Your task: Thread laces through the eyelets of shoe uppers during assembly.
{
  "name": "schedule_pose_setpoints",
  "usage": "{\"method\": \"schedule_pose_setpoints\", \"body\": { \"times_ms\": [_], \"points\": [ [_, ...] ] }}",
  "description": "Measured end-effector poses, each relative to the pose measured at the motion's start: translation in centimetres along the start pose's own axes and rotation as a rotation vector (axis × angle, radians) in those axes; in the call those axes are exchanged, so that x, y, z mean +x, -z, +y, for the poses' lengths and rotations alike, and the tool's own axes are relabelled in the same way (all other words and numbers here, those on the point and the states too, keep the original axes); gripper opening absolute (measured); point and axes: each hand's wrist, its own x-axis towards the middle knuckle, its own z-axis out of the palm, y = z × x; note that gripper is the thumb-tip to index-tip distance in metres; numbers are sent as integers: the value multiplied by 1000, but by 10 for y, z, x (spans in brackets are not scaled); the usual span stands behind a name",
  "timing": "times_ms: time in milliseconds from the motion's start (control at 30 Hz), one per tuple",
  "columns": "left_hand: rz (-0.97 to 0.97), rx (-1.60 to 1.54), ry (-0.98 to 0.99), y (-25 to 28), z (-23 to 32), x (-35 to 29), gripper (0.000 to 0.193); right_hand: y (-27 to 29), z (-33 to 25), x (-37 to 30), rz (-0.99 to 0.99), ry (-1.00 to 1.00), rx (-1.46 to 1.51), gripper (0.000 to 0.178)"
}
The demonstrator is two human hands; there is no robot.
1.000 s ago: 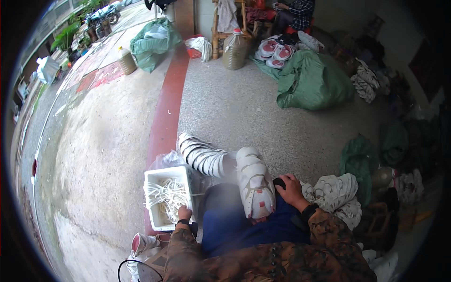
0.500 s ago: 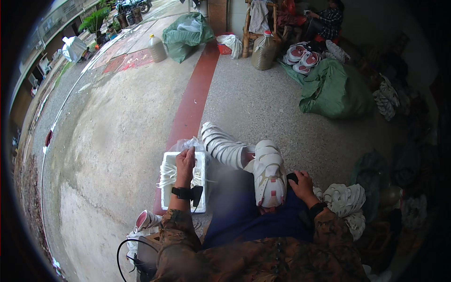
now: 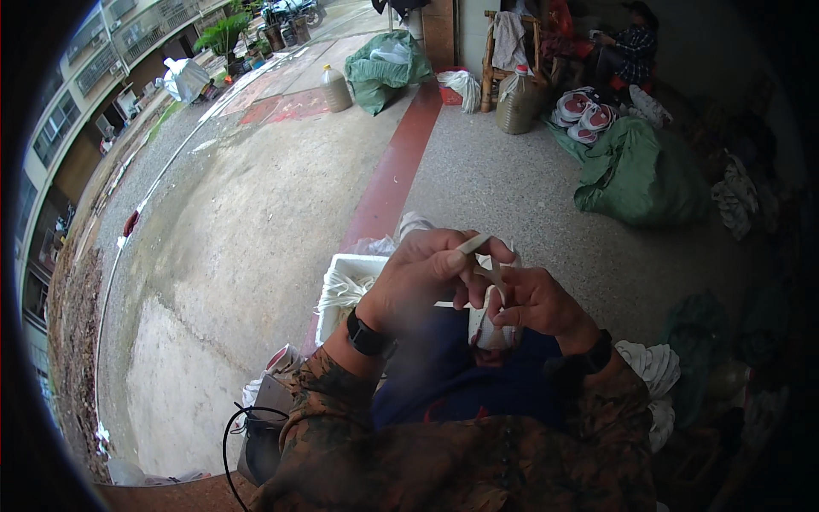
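My left hand point(image 3: 418, 273) and my right hand point(image 3: 542, 305) are raised close together above my lap. Between them is a pale, flat band point(image 3: 474, 244), pinched in the fingers of both and looped around some of them. Just beneath, a white and red shoe point(image 3: 492, 334) rests on my lap, mostly hidden by the hands. To the left stands a white foam box point(image 3: 323, 327) holding many white bands point(image 3: 343, 292), some draped over its rim; my left wrist covers part of it.
Wrapped white shoes point(image 3: 650, 369) are piled at my right, and another shoe point(image 3: 283, 358) lies at my left. Farther off are a large green sack point(image 3: 640, 175), red and white shoes point(image 3: 584, 115), liquid-filled jugs point(image 3: 515, 102) and a seated person point(image 3: 627, 51).
My left hand has come from over the foam box to above the shoe. My right hand has risen from beside the shoe to meet it, and both now grip the band. The view has shifted.
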Motion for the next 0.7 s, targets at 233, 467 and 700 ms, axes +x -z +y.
{"method": "schedule_pose_setpoints", "body": {
  "times_ms": [233, 467, 700],
  "points": [
    [348, -266, -264, 51, -30, -40, 25, 42, 14, -115, 414, -189, -391, 9],
    [658, -87, -296, 52, -61, -68, 19, 30, 11, -142, 378, -270, -452, 21],
    [873, -321, -439, 102, -71, -98, 49, 51, 24, -135, 353, -260, -190, 24]
  ]
}}
